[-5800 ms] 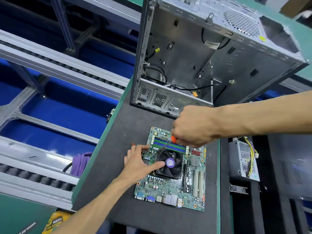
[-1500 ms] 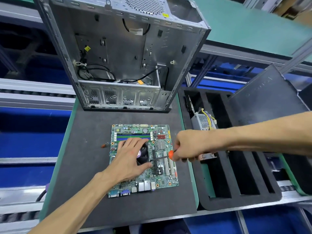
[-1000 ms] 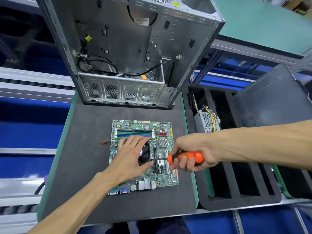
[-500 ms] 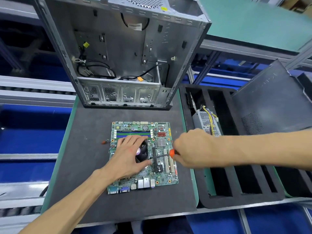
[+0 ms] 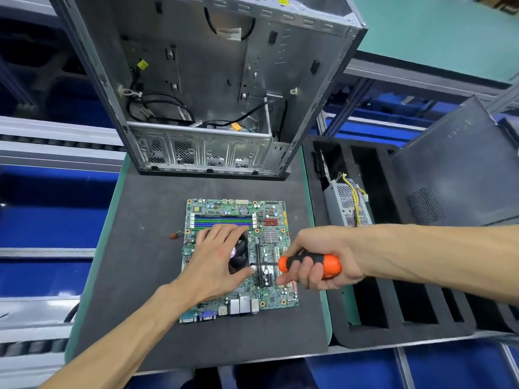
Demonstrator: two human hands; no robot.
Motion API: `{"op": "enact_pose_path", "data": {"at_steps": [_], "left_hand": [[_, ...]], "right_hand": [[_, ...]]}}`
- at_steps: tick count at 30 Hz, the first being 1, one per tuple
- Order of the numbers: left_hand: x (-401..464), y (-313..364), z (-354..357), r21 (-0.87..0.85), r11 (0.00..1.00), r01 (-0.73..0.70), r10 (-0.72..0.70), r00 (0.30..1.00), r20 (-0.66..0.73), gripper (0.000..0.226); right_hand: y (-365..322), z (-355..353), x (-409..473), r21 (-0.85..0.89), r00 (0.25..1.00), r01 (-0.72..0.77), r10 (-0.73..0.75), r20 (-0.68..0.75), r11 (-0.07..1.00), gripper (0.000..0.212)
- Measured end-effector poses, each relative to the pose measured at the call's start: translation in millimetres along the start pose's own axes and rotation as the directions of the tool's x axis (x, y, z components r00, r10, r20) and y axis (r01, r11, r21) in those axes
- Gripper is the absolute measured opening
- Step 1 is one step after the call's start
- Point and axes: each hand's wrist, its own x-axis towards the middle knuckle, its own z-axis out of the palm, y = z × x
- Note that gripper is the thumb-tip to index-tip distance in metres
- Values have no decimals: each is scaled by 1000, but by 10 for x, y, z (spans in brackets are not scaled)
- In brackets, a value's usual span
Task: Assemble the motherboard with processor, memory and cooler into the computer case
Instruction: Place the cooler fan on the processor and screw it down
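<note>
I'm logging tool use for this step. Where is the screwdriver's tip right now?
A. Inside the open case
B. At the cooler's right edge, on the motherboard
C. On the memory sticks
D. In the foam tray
B: the right hand holds the screwdriver level, its tip at the cooler on the motherboard.

I see the green motherboard [image 5: 238,259] flat on the dark mat, memory sticks [image 5: 223,221] seated near its far edge, black cooler fan [image 5: 238,255] mid-board. Empty open-sided computer case [image 5: 207,88] stands just behind.
</note>
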Motion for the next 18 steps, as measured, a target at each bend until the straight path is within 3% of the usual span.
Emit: {"op": "enact_pose_path", "data": {"at_steps": [3,6,9,12,15,18], "left_hand": [[14,8,-23,13,1000,0,0,1000,18,83],[9,-8,-58,27,1000,-1,0,1000,31,87],[-17,-13,-96,70,997,-21,18,999,39,97],[-133,-70,-165,30,998,54,-54,998,14,104],[-364,-206,-234,-236,931,277,-303,949,-83,85],[-581,-324,-243,-409,829,381,-463,878,-119,38]], "right_hand": [[36,-127,-5,-7,999,10,-10,37,1000,39],[79,-199,-29,-236,999,46,-50,-13,971,40],[121,-229,-111,-479,967,172,-240,-82,860,37],[136,-209,-250,-589,877,330,-471,-99,738,29],[135,-125,-347,-752,753,378,-651,-90,540,27],[82,29,-342,-898,621,326,-783,-33,296,20]]}}
